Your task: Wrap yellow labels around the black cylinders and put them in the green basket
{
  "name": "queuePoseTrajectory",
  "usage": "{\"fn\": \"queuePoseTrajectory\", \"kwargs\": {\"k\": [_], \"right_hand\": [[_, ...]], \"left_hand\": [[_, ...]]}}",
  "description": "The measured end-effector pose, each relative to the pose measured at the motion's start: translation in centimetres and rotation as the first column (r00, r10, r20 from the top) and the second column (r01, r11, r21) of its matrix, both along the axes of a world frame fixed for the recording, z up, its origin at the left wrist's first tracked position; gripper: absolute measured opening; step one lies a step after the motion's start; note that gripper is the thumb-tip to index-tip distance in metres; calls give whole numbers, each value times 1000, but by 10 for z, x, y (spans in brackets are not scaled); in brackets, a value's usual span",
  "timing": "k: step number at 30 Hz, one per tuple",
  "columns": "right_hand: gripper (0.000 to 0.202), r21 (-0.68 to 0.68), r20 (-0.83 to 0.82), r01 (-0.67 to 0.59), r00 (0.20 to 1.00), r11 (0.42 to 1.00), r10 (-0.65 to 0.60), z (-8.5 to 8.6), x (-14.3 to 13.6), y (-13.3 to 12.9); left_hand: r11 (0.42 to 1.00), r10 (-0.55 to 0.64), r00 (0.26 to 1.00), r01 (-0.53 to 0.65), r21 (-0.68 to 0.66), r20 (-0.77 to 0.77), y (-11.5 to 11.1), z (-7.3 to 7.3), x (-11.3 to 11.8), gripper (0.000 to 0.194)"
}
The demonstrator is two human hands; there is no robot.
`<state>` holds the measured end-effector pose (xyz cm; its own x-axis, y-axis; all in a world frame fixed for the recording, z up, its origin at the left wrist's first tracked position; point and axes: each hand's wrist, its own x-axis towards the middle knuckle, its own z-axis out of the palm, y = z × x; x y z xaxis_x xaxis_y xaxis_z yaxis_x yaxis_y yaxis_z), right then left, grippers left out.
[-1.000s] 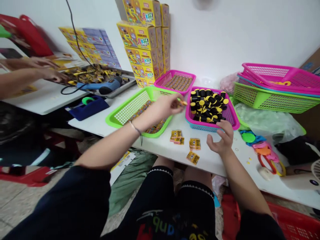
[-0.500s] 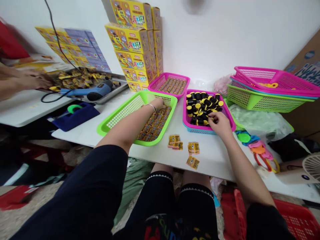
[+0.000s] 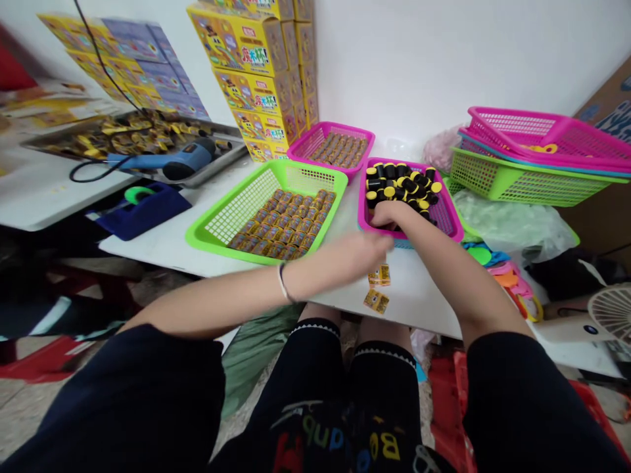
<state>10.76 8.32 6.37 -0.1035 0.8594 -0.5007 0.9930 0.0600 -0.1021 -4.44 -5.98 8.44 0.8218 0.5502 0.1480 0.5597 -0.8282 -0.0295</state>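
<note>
In the head view, your left hand (image 3: pixel 365 253), blurred and bearing a white band (image 3: pixel 282 282) at the wrist, hangs above the desk (image 3: pixel 419 289), just in front of the near pink basket (image 3: pixel 451 223) and close to your other hand; whether its fingers grasp anything, you cannot tell. Your right hand (image 3: pixel 389 213) reaches over the near edge of that basket, fingertips down and hidden among the black tubs (image 3: pixel 392 171) with yellow ends, so you cannot tell if one is gripped. The tubs lie jumbled in the basket. Just below your left hand, sachets (image 3: pixel 376 301) lie on the desk, those nearest it partly covered. To your left stands the green basket (image 3: pixel 194 240), where wrapped pieces (image 3: pixel 283 223) lie in neat rows toward its right side. Behind it, touching the yellow boxes (image 3: pixel 251 98) or just beside them, sits the far pink basket (image 3: pixel 353 169), with more rows inside. Further left you have a blue tool (image 3: pixel 185 159) by the metal tray's (image 3: pixel 217 172) near edge, and a tape dispenser (image 3: pixel 142 213) in front of it. On your right, stacked baskets (image 3: pixel 522 184) stand above a plastic bag (image 3: pixel 513 220), with a fan (image 3: pixel 614 312) nearer you.
</note>
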Motion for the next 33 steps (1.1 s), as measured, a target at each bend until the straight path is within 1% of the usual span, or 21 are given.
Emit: {"fn": "queuePoseTrajectory", "kwargs": {"k": [1, 2, 4, 6, 7, 9, 11, 12, 13, 15, 16, 18, 20, 21, 24, 26, 27, 28, 30, 31, 33], "right_hand": [[23, -16, 6, 18, 1000, 1000, -18, 1, -2, 0], [24, -23, 7, 33, 999, 999, -33, 3, -3, -1], [23, -6, -15, 52, 999, 999, -52, 5, -3, -3], [24, 68, -65, 65, 996, 996, -61, 7, 2, -8], [28, 122, -96, 73, 993, 990, -62, 7, 7, -12], [39, 229, -170, 100, 984, 968, -61, 6, 21, -19], [44, 345, -298, 152, 953, 926, -45, 2, 38, -29], [41, 429, -408, 205, 913, 880, -14, -1, 48, -34], [35, 527, -501, 262, 864, 808, 46, -5, 58, -39], [25, 704, -603, 390, 769, 594, 210, -15, 77, -50], [24, 748, -614, 428, 736, 507, 285, -20, 85, -55], [22, 790, -612, 510, 691, 340, 384, -29, 97, -64], [20, 797, -596, 559, 665, 230, 450, -37, 105, -73], [19, 800, -582, 569, 662, 188, 473, -40, 106, -77], [17, 839, -505, 534, 691, 106, 518, -44, 108, -88], [15, 865, -459, 495, 712, 85, 532, -46, 109, -95], [14, 871, -448, 484, 715, 81, 537, -46, 110, -97], [14, 871, -446, 485, 714, 79, 539, -47, 111, -98], [15, 855, -469, 512, 699, 80, 541, -47, 113, -100], [15, 839, -492, 537, 681, 86, 542, -48, 113, -99], [17, 783, -562, 611, 616, 115, 552, -48, 112, -99]], "left_hand": [[995, -98, 995, 98, -1, -37, -22, -17, 3, 23], [987, -157, 985, 158, 15, -78, -40, -35, 4, 23], [982, -152, 984, 161, 102, -95, -66, -74, 4, 28], [965, -159, 983, 175, 194, -94, -79, -106, 1, 33], [953, -176, 981, 192, 235, -85, -82, -118, -1, 33], [926, -226, 973, 232, 297, -53, -84, -132, -6, 32], [916, -267, 964, 259, 308, -15, -84, -132, -12, 32], [919, -282, 959, 270, 287, -1, -82, -128, -14, 32], [926, -292, 956, 281, 253, 8, -80, -122, -17, 33], [942, -301, 953, 290, 171, 38, -72, -105, -20, 35], [949, -294, 954, 284, 137, 62, -66, -96, -21, 36], [962, -265, 956, 253, 99, 127, -53, -81, -19, 36], [977, -210, 965, 203, 64, 154, -40, -73, -13, 34], [984, -177, 974, 174, 38, 140, -35, -72, -9, 31], [992, -101, 995, 102, -80, 24, -27, -75, 1, 21], [985, -64, 998, 64, -158, 4, -23, -79, 4, 19], [980, -40, 999, 45, -192, 30, -21, -80, 3, 19], [975, -17, 997, 35, -221, 80, -18, -81, 2, 21], [968, 12, 971, 49, -247, 239, -10, -78, 0, 23], [968, 13, 941, 74, -241, 338, -5, -75, 0, 23], [967, 0, 848, 134, -214, 530, 4, -65, 3, 21]]}}
